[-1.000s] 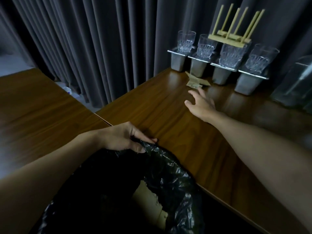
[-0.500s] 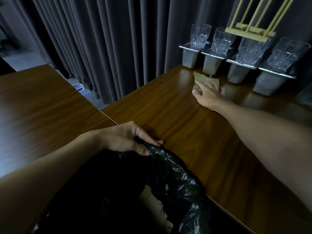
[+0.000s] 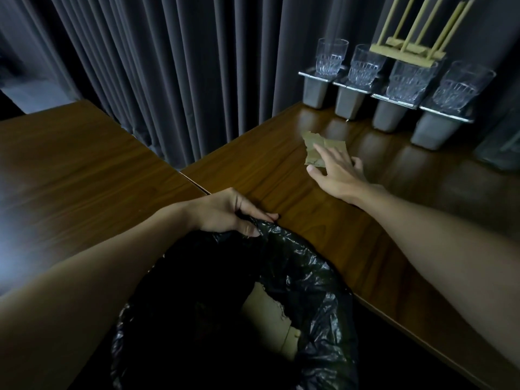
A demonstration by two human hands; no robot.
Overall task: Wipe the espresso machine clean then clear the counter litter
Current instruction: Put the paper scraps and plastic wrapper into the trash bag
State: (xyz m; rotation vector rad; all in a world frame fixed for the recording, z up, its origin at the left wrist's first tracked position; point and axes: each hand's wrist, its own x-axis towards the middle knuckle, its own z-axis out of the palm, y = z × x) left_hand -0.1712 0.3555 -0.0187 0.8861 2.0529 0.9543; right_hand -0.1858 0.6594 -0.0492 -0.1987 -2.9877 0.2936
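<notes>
A torn piece of brown paper (image 3: 316, 146) lies flat on the wooden counter (image 3: 281, 178). My right hand (image 3: 336, 171) rests on its near part with straight, spread fingers, the index fingertip pressing on the paper. My left hand (image 3: 229, 213) grips the rim of a black bin bag (image 3: 309, 280) held open against the counter's front edge. A scrap of brown cardboard (image 3: 267, 311) lies inside the bag. No espresso machine is in view.
Several clear glasses (image 3: 365, 66) stand on grey metal tubs (image 3: 347, 104) along the back of the counter, with a wooden rack (image 3: 408, 52) on top of one. A grey curtain (image 3: 168, 66) hangs behind. A second wooden tabletop (image 3: 70, 164) lies to the left.
My right hand has reached forward onto the brown paper and drawn it a little toward me across the counter. My left hand keeps its hold on the bag.
</notes>
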